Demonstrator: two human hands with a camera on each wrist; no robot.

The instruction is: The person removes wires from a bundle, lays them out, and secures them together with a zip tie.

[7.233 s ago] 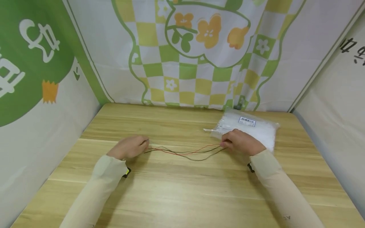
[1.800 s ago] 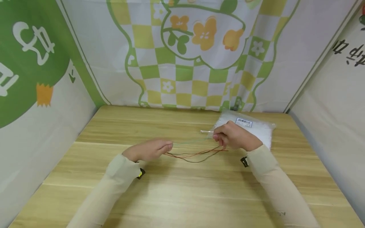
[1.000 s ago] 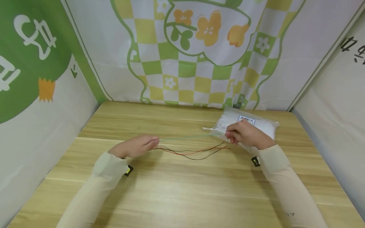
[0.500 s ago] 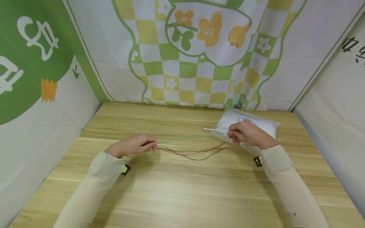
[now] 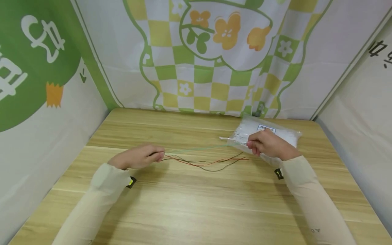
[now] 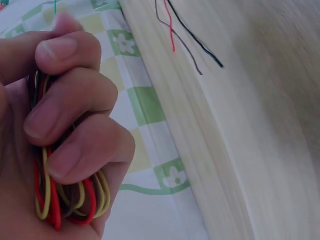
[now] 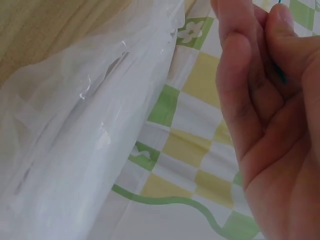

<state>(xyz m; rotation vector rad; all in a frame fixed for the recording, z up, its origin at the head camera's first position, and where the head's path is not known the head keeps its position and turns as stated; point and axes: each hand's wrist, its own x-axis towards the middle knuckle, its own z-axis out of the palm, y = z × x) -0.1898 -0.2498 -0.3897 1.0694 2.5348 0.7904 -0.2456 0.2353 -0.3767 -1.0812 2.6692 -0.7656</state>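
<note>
A light wooden table [image 5: 196, 204] fills the space, with stripes of pale and darker wood. Cloth walls stand close on three sides. The back wall [image 5: 214, 61] has green and yellow squares and orange flowers. The left wall [image 5: 36, 68] is green with white letters.

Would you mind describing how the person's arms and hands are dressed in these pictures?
Both arms wear long, close-fitting sleeves of pale cream cloth that reach the wrists. The left hand and right hand are bare, with no gloves or rings in view. A small black device with a yellow-green mark sits under each wrist. The right sleeve bears faint grey lettering near the lower edge of the head view.
</note>
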